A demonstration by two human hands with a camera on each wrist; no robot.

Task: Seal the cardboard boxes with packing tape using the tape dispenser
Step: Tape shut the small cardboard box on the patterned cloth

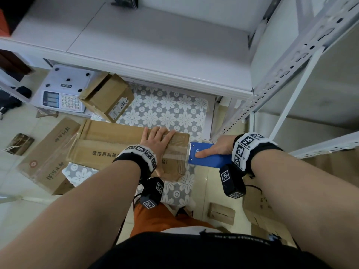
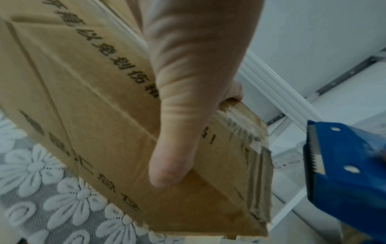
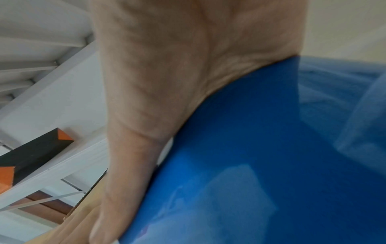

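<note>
A long flat brown cardboard box (image 1: 108,146) printed with black characters lies on a grey floral mat (image 1: 165,111). My left hand (image 1: 155,141) presses flat on the box's right end with straight fingers; its thumb (image 2: 173,148) lies down the near side face (image 2: 83,99). A band of clear tape (image 1: 174,154) runs over that end. My right hand (image 1: 212,150) grips the blue tape dispenser (image 1: 209,158) just off the box's right end, thumb (image 3: 125,156) stretched along the blue plate (image 3: 250,165). The serrated blade (image 2: 312,148) faces the box, close to its end.
A smaller open box (image 1: 106,98) rests against a white scale with a keypad (image 1: 64,94) behind. Another long box (image 1: 46,158) lies at the left. A white shelf (image 1: 155,55) overhangs the mat, a rack upright (image 1: 281,74) stands right. Cardboard pieces (image 1: 221,213) lie near my feet.
</note>
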